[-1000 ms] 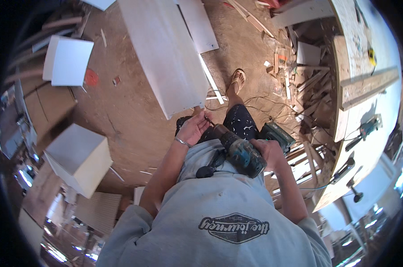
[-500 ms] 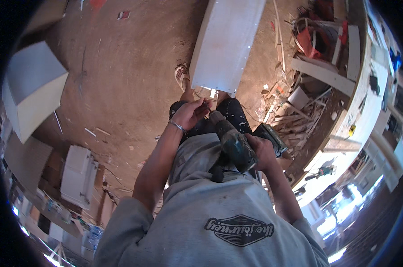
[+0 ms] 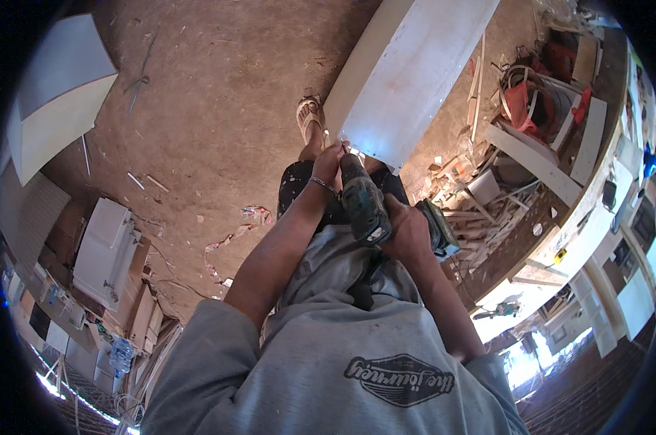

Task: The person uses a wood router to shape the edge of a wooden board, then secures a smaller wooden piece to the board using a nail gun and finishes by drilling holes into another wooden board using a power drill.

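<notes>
My right hand [image 3: 407, 232] is closed around the grip of a dark green cordless drill [image 3: 362, 201], its battery jutting out to the right. The drill points away from me at the near end of a long white panelled box [image 3: 426, 80], where a bluish glow falls on the surface. Beside the drill's tip, my left hand [image 3: 328, 165] is closed with its fingers pinched at the box's near left corner. Whatever the pinch holds is too small to make out. The box's near end lies in front of my legs.
Wood offcuts [image 3: 480, 239] lie heaped at the right, below a long workbench [image 3: 589, 239]. Farther up is a red bucket [image 3: 527, 109]. At the left stand a pale box-shaped piece [image 3: 67, 109] and a white cabinet [image 3: 101, 250]. My sandalled foot [image 3: 308, 112] is left of the box.
The drill has swung to point more straight ahead, its tip now at the box's near edge. My left hand has moved up to that edge. The bluish glow has appeared, and the view has shifted.
</notes>
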